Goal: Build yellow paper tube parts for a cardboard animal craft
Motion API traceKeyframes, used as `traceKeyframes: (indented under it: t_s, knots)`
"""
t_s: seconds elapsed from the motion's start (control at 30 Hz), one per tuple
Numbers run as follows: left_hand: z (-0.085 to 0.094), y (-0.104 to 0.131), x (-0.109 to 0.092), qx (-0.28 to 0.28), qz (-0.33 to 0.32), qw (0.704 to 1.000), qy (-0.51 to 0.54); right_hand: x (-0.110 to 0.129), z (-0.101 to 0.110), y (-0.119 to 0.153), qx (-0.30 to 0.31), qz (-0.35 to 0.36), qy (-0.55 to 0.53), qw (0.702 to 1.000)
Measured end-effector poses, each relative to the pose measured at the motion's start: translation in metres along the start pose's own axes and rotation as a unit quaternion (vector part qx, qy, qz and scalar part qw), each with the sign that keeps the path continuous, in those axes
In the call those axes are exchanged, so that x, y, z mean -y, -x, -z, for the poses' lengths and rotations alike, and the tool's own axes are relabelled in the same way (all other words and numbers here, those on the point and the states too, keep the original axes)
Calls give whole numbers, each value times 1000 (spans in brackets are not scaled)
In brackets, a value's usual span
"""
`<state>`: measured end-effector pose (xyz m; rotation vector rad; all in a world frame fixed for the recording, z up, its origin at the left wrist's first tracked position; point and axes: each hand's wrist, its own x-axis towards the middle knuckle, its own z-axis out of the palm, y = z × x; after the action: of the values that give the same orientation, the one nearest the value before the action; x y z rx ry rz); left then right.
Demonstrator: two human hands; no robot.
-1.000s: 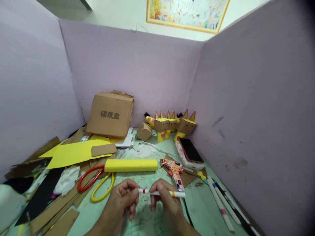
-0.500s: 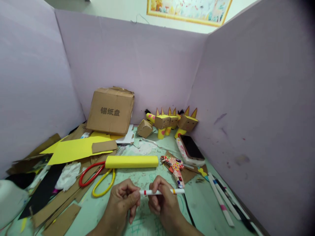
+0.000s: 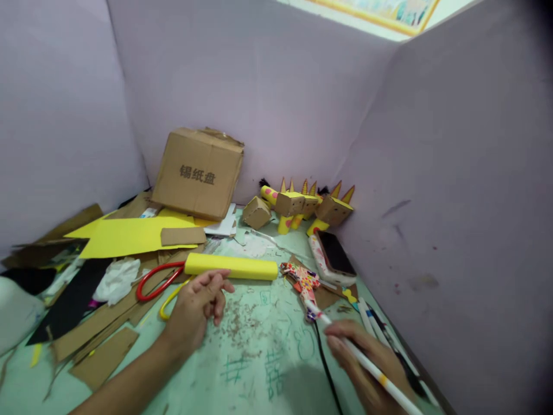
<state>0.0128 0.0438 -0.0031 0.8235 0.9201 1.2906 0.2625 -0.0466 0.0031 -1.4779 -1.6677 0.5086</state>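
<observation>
My right hand (image 3: 367, 360), at the lower right, grips a white marker (image 3: 362, 357) with red and orange bands, its front end over the handle of the patterned glue gun (image 3: 305, 282). Near the yellow paper roll (image 3: 233, 267), my left hand (image 3: 203, 302) has its fingers apart and nothing in them. The fingertips overlap the roll's lower edge; whether they touch it I cannot tell. Scissors with a red handle (image 3: 147, 283) and a yellow handle (image 3: 166, 304) lie beside my left hand, the yellow one partly hidden behind it.
A cardboard box (image 3: 199, 173) leans at the back left. Yellow sheets (image 3: 129, 237) and cardboard strips (image 3: 103, 358) cover the left side. Cardboard animal figures (image 3: 291, 204) stand at the back. A phone (image 3: 334, 253) and several markers lie right; a black cable (image 3: 324, 360) runs forward.
My left hand has let go of the marker and moved up and left towards the roll. My right hand has carried the marker right and tilted it. The camera view has shifted.
</observation>
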Motion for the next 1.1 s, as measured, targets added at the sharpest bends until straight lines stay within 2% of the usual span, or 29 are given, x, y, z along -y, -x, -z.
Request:
traceKeyframes:
  t_s: [0.07,0.17,0.27,0.37,0.47,0.53,0.6,0.67,0.73,0.8,0.83,0.9,0.93,1.0,1.1]
  knots:
    - [5,-5,0,-31,18,999,8,-26,31,14,1,38,149,988]
    - [8,-9,2,-45,39,998,12,-64,57,26,93,51,302,947]
    - [8,-8,3,-45,27,999,9,-87,62,24,127,66,387,911]
    - [5,-5,5,-48,28,998,-6,-83,57,9,96,85,395,910]
    - [3,-1,10,-42,54,997,-40,-55,42,-17,55,117,305,944]
    - [2,1,10,-42,61,995,-64,-31,22,-40,42,137,224,964]
    - [5,0,4,-51,39,995,-81,-11,-5,-65,69,90,155,981]
    - [12,-6,-9,-95,-8,991,-98,-1,-33,-89,60,-14,92,994]
    - [25,-17,-26,-185,-61,972,-132,0,-58,-108,40,-50,92,994]
    - [40,-29,-41,-270,-109,934,-209,-4,-76,-119,22,-69,89,993]
    - [48,-35,-46,-287,-126,912,-264,-6,-82,-121,14,-72,84,994]
    - [62,-44,-49,-279,-126,878,-368,-10,-92,-122,-2,-71,70,995]
    - [67,-47,-47,-260,-118,873,-395,-13,-96,-121,-7,-67,60,996]
    - [72,-52,-38,-242,-109,874,-406,-19,-103,-120,-27,-78,-9,997]
    - [69,-57,-27,-223,-95,906,-348,-22,-107,-116,-55,-95,-170,979]
